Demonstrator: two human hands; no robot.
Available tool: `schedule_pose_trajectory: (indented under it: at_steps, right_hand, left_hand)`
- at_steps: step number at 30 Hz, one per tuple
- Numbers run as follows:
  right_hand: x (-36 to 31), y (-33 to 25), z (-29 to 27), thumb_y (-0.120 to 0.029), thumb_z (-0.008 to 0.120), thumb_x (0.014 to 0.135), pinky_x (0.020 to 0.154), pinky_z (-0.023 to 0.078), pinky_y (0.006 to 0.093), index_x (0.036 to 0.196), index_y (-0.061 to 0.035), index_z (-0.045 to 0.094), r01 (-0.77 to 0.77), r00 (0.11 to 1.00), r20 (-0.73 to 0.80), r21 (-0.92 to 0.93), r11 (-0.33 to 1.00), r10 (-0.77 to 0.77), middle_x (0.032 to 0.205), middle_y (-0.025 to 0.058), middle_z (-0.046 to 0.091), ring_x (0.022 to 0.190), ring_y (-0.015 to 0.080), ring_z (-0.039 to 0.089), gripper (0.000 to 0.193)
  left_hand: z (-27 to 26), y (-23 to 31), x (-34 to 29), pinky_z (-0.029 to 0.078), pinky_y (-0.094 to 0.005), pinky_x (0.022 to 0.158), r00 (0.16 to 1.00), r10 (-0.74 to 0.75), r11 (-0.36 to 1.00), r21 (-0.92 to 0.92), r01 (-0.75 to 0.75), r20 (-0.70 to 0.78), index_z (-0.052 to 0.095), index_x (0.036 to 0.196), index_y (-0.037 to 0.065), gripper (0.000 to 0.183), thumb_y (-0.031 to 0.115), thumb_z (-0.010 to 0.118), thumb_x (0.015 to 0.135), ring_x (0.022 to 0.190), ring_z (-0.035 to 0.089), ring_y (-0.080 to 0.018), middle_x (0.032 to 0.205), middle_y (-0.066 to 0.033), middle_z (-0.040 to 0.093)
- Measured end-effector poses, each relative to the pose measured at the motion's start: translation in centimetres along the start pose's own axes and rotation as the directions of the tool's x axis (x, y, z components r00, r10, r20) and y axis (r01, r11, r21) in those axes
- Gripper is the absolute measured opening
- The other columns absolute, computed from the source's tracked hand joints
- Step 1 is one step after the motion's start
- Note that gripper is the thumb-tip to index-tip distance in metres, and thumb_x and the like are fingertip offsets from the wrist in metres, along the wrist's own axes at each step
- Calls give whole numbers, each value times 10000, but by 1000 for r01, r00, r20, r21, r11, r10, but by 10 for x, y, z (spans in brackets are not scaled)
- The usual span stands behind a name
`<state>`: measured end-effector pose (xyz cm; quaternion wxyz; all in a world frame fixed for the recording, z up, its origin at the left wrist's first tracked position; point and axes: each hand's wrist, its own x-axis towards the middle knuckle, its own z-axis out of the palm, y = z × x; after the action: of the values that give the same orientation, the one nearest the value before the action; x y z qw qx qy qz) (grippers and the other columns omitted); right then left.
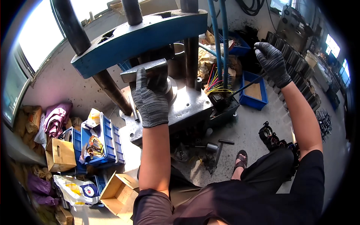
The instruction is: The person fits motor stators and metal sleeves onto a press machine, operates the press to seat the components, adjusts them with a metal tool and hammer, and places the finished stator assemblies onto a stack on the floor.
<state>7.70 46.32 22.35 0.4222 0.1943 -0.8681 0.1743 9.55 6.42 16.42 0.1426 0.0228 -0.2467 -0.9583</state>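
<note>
Grey knit gloves cover both hands. Left hand [150, 99] lies flat, fingers extended, on a steel die block [144, 71] seated on the press bed [187, 107] beneath the blue press crosshead [142, 35]. Right hand [273, 62] is raised well to the right, clenched around the top of a thin black lever rod [247, 85]. Blue bin [254, 100] sits below the right hand.

Blue crates [107, 140] and cardboard boxes [60, 154] sit left; another blue bin [254, 91] lies right of coloured wires [215, 82].
</note>
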Motion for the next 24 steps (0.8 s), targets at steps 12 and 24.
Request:
schedule_pose_trajectory:
  at_steps: [12,24]
  right_hand:
    - [2,4,-2,-183,671,958,905,580,370,1169,-23,710,-53,994,91,-56,997,58,1068,174,738,981,288,727,268]
    - [-3,6,-4,-212,650,961,890,585,387,1149,-32,710,-83,990,112,-33,996,86,1040,178,733,958,302,722,267]
  left_hand:
    - [-26,0,31,608,-400,965,995,101,962,253,-101,17,489,1330,-27,494,191,733,960,1245,589,-316,1338,-198,553]
    - [-9,-8,-12,618,-412,859,952,122,941,272,-201,282,554,1196,-12,352,126,703,908,980,675,-284,1093,-158,634]
